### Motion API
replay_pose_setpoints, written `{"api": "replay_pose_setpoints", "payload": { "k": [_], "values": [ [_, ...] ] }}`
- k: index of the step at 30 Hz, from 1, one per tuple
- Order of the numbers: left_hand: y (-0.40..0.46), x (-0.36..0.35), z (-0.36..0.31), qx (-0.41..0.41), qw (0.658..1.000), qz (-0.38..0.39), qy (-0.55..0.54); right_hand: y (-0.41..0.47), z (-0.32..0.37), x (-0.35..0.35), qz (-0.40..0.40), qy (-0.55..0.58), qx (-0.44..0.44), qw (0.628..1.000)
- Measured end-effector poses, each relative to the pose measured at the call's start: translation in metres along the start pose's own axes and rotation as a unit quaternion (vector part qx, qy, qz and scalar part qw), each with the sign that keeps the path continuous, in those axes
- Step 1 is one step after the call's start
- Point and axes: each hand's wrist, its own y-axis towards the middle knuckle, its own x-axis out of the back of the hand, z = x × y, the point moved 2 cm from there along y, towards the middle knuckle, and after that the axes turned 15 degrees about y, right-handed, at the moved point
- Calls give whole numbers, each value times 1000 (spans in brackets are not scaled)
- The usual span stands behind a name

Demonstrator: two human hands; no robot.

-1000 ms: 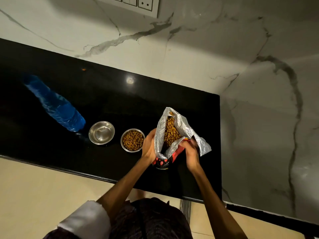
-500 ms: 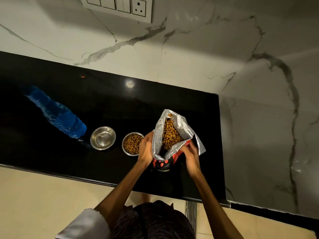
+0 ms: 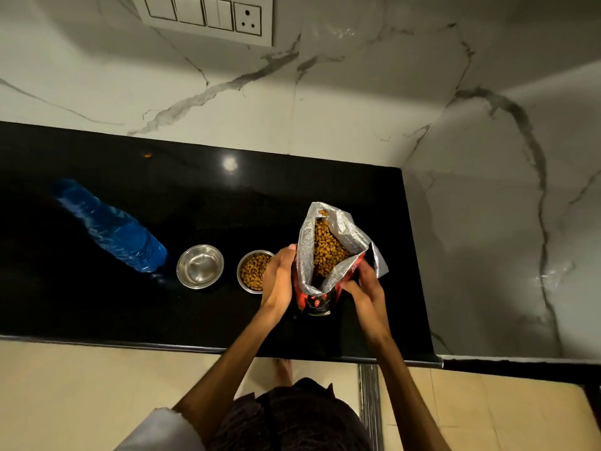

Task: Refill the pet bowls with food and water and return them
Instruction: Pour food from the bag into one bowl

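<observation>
Counter (image 3: 97,304): black, glossy stone slab against a marble-patterned wall; taken as the landmark for every entry below.

Bottle (image 3: 110,227): blue plastic, standing toward the counter's left end; probably heavy if full, thin-walled and likely to dent under a squeeze; best taken round the middle.

Food bag (image 3: 320,252): standing upright near the counter's right end, mouth open, silver lining showing, brown kibble visible inside; red and black outer print low down; soft crinkly foil, slippery, slumps unless supported; judged fairly light; best held at both sides just under the mouth.

Left hand (image 3: 278,278): on the bag's left side; fingers curled round that wall, gripping it.

Right hand (image 3: 364,289): at the bag's right edge; fingers bent and pinching the red rim of the mouth.

Empty bowl (image 3: 200,266): steel, round, on the counter just right of the bottle; rigid, light, smooth; liable to slide; take by the rim.

Filled bowl (image 3: 253,271): steel, holding kibble, between the empty bowl and the bag, beside the left hand; contents loose, so carry level; food step judged done, water not yet poured.
</observation>
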Motion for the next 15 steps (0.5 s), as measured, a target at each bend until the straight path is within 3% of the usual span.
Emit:
{"api": "replay_pose_setpoints", "payload": {
  "k": [7,15],
  "values": [
    [-12,26,-5,-31,998,55,-4,-45,16,-18,-66,24,16,997],
    [-38,53,-9,-66,992,103,-14,-85,38,-55,-113,1,101,988]
  ]
}}
